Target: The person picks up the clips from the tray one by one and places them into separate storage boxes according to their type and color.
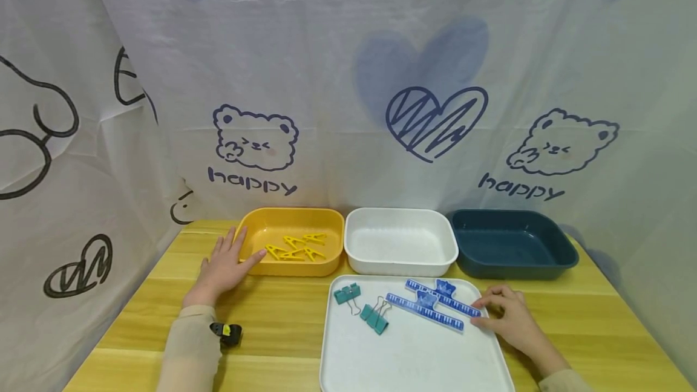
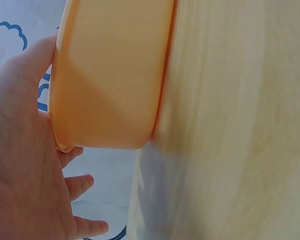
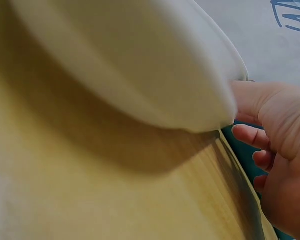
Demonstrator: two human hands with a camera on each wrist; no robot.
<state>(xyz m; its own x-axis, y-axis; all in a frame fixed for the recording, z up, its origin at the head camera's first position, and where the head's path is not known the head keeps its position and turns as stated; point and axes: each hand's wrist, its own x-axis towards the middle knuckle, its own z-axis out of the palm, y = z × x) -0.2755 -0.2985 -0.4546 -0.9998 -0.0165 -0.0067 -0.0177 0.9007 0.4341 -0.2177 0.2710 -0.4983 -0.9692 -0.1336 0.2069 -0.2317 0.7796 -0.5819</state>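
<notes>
"What's the right grip (image 1: pixel 507 318) doing?"
"Pinching the right end of the rear blue clip (image 1: pixel 452 301), near the tray (image 1: pixel 414 359)'s right edge."
"And the left grip (image 1: pixel 222 268)?"
"Unclenched, fingers spread, touching the yellow tub (image 1: pixel 296 268)'s left end. Yellow clips (image 1: pixel 292 256) lie inside."
"Anything beside the pinched one?"
"The front blue clip (image 1: pixel 425 312), then two teal clips (image 1: pixel 376 320) further left, all on the tray, on the bench (image 1: pixel 267 343)."

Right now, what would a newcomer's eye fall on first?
Probably the back row: a yellow bin with yellow clips in it on the left, a white bin, then a dark blue bin. Next, two blue keyboard-patterned clips lie on the white tray between teal binder clips and the right hand.
</notes>
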